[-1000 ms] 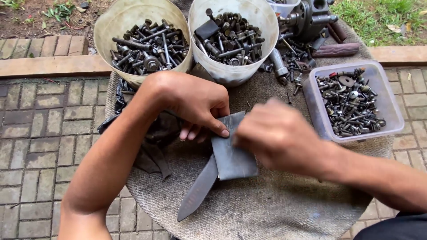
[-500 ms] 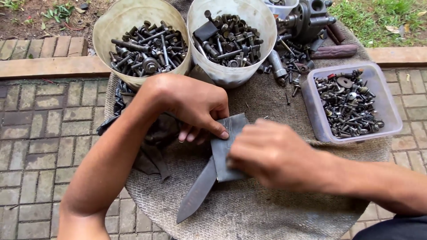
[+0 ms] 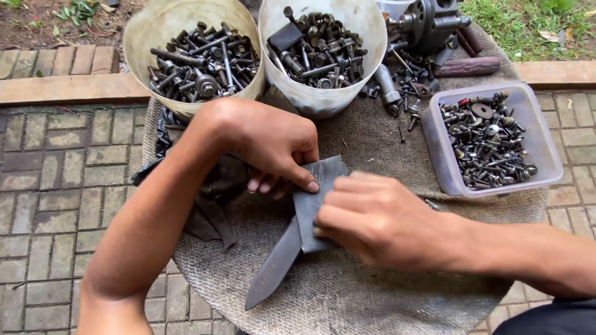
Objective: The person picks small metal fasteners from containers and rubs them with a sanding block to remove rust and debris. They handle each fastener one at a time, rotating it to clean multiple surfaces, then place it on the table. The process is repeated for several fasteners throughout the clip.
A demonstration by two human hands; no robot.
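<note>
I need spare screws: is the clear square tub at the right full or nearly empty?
Partly full: the clear plastic tub holds a loose heap of screws and washers well below its rim.
</note>
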